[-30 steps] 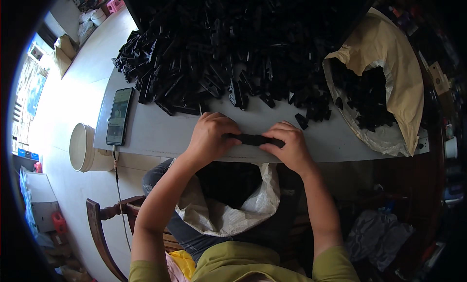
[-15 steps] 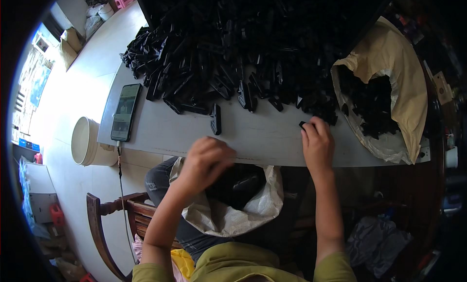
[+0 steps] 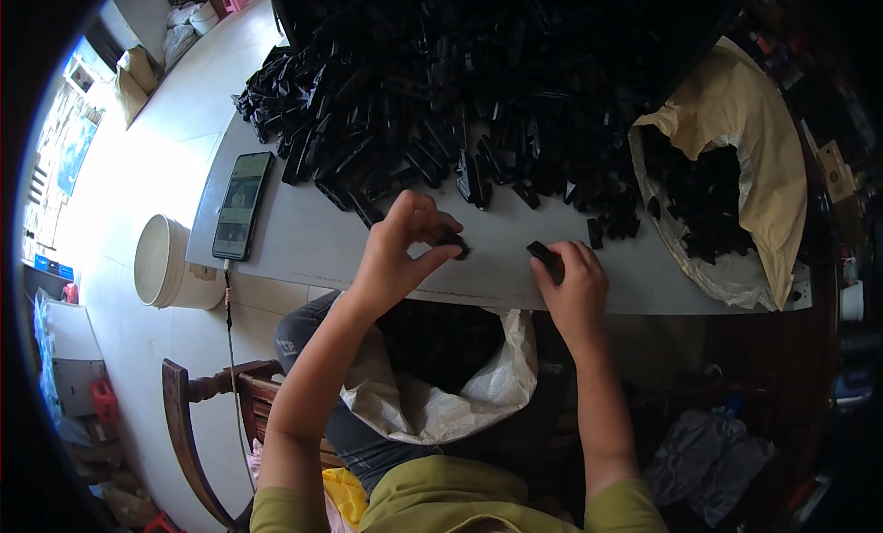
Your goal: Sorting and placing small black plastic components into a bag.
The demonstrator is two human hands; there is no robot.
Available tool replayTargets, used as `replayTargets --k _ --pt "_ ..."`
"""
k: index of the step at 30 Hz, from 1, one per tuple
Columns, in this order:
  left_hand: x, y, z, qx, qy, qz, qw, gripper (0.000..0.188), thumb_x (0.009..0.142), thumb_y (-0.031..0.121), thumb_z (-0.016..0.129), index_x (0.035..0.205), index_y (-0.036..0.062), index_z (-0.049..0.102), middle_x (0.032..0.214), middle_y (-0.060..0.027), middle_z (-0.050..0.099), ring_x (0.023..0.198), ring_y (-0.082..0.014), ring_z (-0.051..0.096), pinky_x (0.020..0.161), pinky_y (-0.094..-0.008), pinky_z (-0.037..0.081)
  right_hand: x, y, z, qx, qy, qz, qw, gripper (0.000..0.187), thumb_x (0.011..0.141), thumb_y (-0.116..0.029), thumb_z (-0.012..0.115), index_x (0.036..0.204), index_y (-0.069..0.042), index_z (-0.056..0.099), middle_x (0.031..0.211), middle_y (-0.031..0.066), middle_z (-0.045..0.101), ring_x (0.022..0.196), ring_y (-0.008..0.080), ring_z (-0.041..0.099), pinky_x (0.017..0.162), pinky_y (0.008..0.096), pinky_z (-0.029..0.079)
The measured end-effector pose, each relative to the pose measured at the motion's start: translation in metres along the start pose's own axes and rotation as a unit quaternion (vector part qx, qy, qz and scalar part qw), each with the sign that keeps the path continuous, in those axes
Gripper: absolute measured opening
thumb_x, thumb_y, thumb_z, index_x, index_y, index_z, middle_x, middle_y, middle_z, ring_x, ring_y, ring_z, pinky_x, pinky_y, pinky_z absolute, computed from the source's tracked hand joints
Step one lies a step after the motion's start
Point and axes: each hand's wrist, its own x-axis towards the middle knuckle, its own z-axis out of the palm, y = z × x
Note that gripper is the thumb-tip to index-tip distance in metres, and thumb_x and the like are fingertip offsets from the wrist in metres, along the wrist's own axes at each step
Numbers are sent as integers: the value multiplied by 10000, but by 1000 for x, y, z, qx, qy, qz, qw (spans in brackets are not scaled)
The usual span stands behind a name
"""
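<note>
Over the front part of the grey table, my left hand (image 3: pixel 397 250) pinches a dark plastic clip-like part (image 3: pixel 452 241), mostly hidden by the fingers. A short distance to its right, my right hand (image 3: pixel 578 289) grips a small black plastic piece (image 3: pixel 543 253) between thumb and fingers, one end sticking out toward the left hand. Beyond both hands spreads a large heap of black plastic clip-like parts (image 3: pixel 368 133). A white woven sack (image 3: pixel 432 418) lies gaping on my lap below the hands, with black parts dark inside it.
At the right of the table (image 3: pixel 303 254), a tan sack (image 3: pixel 777 156) lies with its mouth spread, holding small black pieces (image 3: pixel 704 202). A phone (image 3: pixel 243 206) with a cable lies at the left. Beyond the table edge are a cream bucket (image 3: pixel 158 262) and a wooden chair (image 3: pixel 184 423).
My left hand has moved up from above the lap sack and taken the single part lying on the table. My right hand has come left and nearer with its small piece.
</note>
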Motion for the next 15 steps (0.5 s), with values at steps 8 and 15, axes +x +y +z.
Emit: replayTargets --k 8,15 --pt "-9 -13 3 145 -40 32 988 253 726 -12 743 974 9 693 972 -119 670 906 -240 659 801 -312 524 9 -18 12 111 -70 -71 989 275 679 -60 791 927 3 690 883 96 634 842 256 613 754 338 477" --pt "-10 -17 2 121 -64 24 990 237 677 -7 774 904 9 706 978 -125 667 897 -258 657 797 -318 525 15 -9 9 162 -108 -64 979 250 648 -43 800 875 -7 701 829 84 630 823 248 602 737 346 479"
